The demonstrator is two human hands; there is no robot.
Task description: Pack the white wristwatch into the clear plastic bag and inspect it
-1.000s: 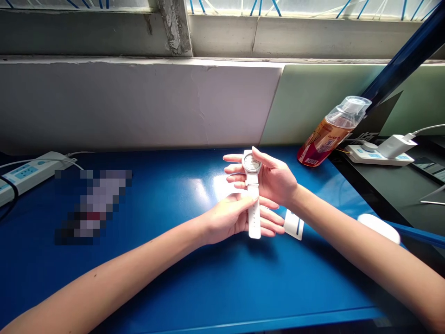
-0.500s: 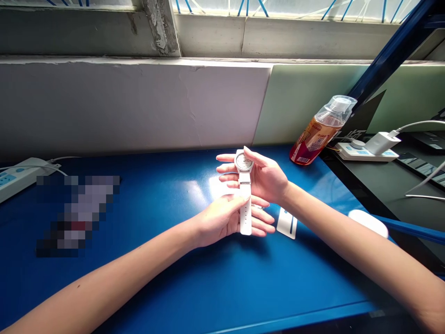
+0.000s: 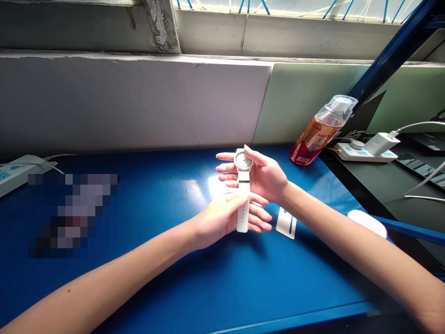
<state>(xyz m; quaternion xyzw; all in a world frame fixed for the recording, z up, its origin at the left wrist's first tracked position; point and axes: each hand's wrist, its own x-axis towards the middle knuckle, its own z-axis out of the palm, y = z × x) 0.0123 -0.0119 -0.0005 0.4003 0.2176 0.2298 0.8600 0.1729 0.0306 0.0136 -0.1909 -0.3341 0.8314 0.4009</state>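
A white wristwatch (image 3: 243,161) with a round dial is held over the blue table (image 3: 167,287), its strap stretched out toward me. My left hand (image 3: 222,217) pinches the lower strap, thumb on top and fingers underneath pointing right. With its thumb at the dial's edge, my right hand (image 3: 267,176) holds the watch head from the right, its fingers reaching out behind it to the left. Just right of my left fingertips, a small white card (image 3: 286,223) with a dark slot lies on the table, partly under my right forearm.
A bottle (image 3: 318,134) with an orange-red label leans at the back right. Beyond it a power strip (image 3: 365,152) carries a plugged-in charger. Another power strip (image 3: 22,171) sits at the left, near a blurred-out object (image 3: 78,213). A white rounded object (image 3: 367,223) lies beyond my right forearm.
Both hands keep their hold on the watch. The strap's lower end and my left fingers have shifted very slightly left. The view itself has moved a little.
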